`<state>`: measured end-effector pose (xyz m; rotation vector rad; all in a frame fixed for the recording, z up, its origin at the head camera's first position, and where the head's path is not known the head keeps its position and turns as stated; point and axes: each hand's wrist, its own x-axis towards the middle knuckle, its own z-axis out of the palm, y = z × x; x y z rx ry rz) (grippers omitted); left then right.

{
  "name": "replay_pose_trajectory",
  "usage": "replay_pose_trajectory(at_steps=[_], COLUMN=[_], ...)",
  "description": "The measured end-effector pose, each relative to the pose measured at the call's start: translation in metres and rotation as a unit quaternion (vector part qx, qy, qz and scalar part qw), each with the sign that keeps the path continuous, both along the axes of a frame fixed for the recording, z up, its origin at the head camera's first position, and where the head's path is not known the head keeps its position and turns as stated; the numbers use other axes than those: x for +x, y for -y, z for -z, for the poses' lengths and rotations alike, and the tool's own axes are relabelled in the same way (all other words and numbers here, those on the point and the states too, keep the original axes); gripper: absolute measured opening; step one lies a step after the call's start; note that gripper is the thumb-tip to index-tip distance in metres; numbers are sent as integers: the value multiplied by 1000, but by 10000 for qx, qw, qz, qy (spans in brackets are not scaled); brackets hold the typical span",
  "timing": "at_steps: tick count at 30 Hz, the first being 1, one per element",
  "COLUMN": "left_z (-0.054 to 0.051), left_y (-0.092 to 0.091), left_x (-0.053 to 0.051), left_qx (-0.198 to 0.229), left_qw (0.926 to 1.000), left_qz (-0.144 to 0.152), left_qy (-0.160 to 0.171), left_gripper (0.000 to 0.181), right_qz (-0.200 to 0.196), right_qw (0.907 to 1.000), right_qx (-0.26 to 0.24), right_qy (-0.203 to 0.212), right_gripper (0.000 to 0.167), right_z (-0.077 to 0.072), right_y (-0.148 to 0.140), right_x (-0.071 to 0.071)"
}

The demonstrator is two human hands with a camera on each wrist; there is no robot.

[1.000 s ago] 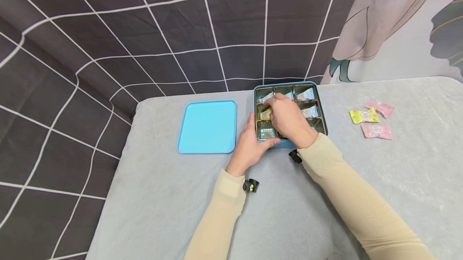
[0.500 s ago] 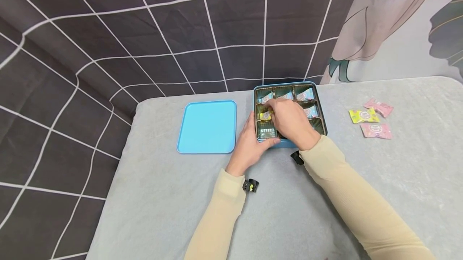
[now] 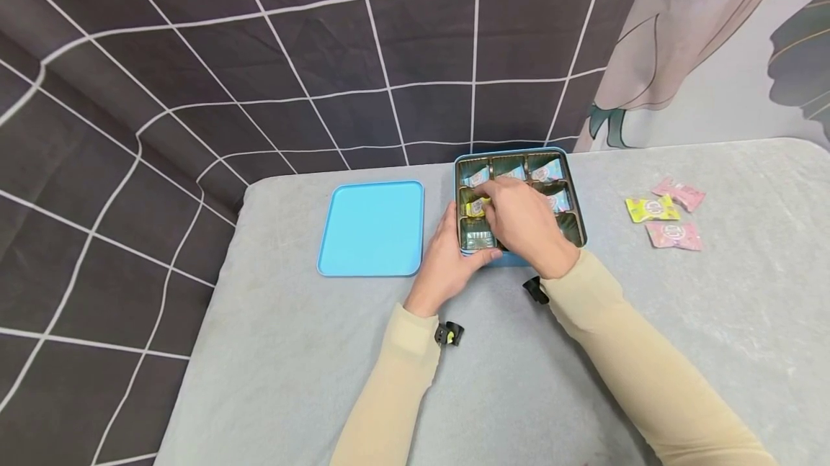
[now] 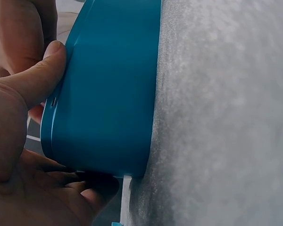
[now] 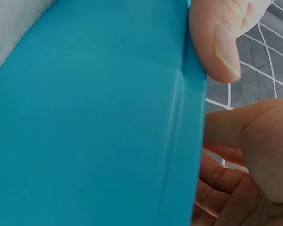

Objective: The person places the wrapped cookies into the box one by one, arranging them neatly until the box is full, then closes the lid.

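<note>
A blue box point(image 3: 514, 259) with a dark divided tray inside stands near the back of the table. My left hand point(image 3: 444, 264) grips its near left corner, the thumb on the front rim and the fingers along the left side; the left wrist view shows this thumb point(image 4: 48, 70) too. Over the tray, my right hand point(image 3: 527, 225) reaches into the middle-left compartment and pinches a yellow-wrapped candy point(image 3: 475, 207) between index finger and thumb. The right wrist view hides those fingertips behind the box wall point(image 5: 94, 113). Blue-wrapped candies point(image 3: 547, 170) lie in several other compartments.
A light blue lid point(image 3: 371, 228) lies flat left of the box. To the right are a yellow candy point(image 3: 652, 208) and two pink ones, one pink candy point(image 3: 674, 235) nearest. A dark gridded curtain point(image 3: 421, 41) hangs behind the grey-covered table point(image 3: 292, 351).
My right hand and wrist have shifted slightly right and nearer, with the fingers still at the yellow candy. My left hand stays on the box corner.
</note>
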<state>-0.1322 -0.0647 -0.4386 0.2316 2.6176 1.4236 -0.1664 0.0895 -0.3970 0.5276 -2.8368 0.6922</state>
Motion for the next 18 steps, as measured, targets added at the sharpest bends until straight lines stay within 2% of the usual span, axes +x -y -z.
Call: replay_pose_trajectory(at_steps=[18], left_z=[1], left_y=[0], left_x=[0], left_qx=[24], left_qw=[9998], left_qz=[64], left_qy=[-160], left_gripper=[109], right_qz=[188], right_qw=[9990], right_qx=[-373], right_qy=[-163], right_gripper=[24], right_z=[-5], right_y=[-11], right_x=[18])
